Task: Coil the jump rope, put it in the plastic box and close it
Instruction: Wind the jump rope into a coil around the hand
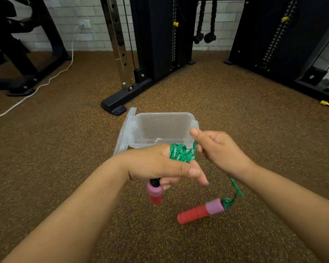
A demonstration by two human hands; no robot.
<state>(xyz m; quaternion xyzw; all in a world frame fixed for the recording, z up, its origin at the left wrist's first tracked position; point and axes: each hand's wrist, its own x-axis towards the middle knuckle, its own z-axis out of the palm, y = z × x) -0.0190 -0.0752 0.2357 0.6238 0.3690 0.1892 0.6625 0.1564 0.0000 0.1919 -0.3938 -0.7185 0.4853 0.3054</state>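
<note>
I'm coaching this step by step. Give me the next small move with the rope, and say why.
Probably one more wrap: the right hand should carry the green rope around the coil on the left hand again. A short tail with the loose handle hangs free, and the plastic box stands open and empty.

The left hand point(160, 166) hides most of one jump rope handle point(154, 192) (only its pink-and-red end shows), and the dangling rope point(235, 186) is blurred.

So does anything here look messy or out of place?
Nothing is damaged or spilled. The green braided jump rope is only partly coiled around the left hand, and one red-and-pink foam handle dangles loose below the right hand.
</note>
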